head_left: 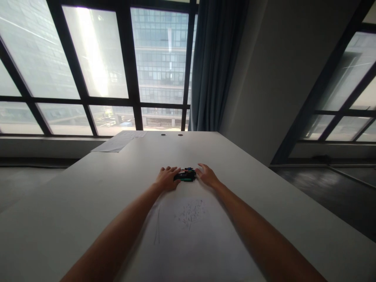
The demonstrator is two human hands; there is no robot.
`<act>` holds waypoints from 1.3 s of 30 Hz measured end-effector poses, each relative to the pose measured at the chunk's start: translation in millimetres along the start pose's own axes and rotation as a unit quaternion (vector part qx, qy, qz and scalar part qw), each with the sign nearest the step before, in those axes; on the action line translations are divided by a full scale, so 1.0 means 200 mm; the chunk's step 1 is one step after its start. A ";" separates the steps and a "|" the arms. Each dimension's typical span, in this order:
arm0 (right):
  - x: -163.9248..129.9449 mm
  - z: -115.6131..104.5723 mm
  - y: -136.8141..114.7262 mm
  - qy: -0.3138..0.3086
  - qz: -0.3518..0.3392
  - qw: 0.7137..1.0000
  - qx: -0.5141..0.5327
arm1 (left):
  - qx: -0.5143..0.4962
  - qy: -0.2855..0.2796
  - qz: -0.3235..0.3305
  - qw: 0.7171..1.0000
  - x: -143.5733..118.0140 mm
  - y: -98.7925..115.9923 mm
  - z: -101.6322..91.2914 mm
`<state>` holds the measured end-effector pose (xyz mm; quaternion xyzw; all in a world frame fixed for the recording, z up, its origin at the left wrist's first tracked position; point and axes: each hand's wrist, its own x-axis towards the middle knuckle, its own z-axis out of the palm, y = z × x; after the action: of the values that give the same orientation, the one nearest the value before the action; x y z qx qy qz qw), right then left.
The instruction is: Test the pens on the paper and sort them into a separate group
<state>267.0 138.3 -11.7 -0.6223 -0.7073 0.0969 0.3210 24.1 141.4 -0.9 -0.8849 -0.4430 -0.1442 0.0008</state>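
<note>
Bracketing what look like pens (185, 179)

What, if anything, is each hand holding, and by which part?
It cannot be told whether the pens are held: the left hand is at their left end, the right hand at their right.
</note>
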 end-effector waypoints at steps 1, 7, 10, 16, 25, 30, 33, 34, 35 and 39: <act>-0.04 -0.04 0.04 -0.024 0.010 1.000 -0.009 | -0.002 0.003 0.009 1.000 0.00 0.00 0.00; -0.27 -0.10 0.12 -0.109 -0.046 0.989 -0.094 | -0.034 0.026 0.030 0.999 0.01 0.00 -0.01; -0.27 -0.04 0.06 -0.111 -0.059 0.988 -0.094 | -0.053 0.028 0.034 0.998 0.02 -0.01 0.00; -0.11 0.11 -0.07 -0.054 -0.076 0.995 -0.037 | -0.074 0.024 0.041 0.996 0.05 -0.02 0.01; 0.00 0.17 -0.12 -0.066 -0.103 0.992 -0.037 | -0.109 0.017 0.049 0.993 0.10 0.09 0.02; -0.06 0.11 -0.06 -0.049 -0.120 0.991 0.038 | -0.085 0.043 0.059 0.994 0.00 0.00 -0.02; -0.10 0.08 -0.03 -0.034 -0.089 0.995 0.030 | -0.080 0.055 -0.058 0.994 -0.10 -0.09 -0.01; -0.11 0.08 -0.03 -0.034 -0.076 0.996 0.021 | -0.090 0.056 -0.111 0.988 -0.12 -0.12 0.00; -0.12 0.08 -0.03 -0.038 -0.068 0.997 0.008 | -0.107 0.047 -0.158 0.981 -0.14 -0.13 0.01; -0.13 0.09 -0.07 -0.062 -0.063 0.995 -0.051 | -0.167 0.044 -0.183 0.968 -0.09 -0.12 0.09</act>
<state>245.7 115.4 -27.9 -0.5850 -0.7675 0.0785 0.2501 -0.6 144.5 -25.8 -0.7692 -0.5666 -0.2523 -0.1538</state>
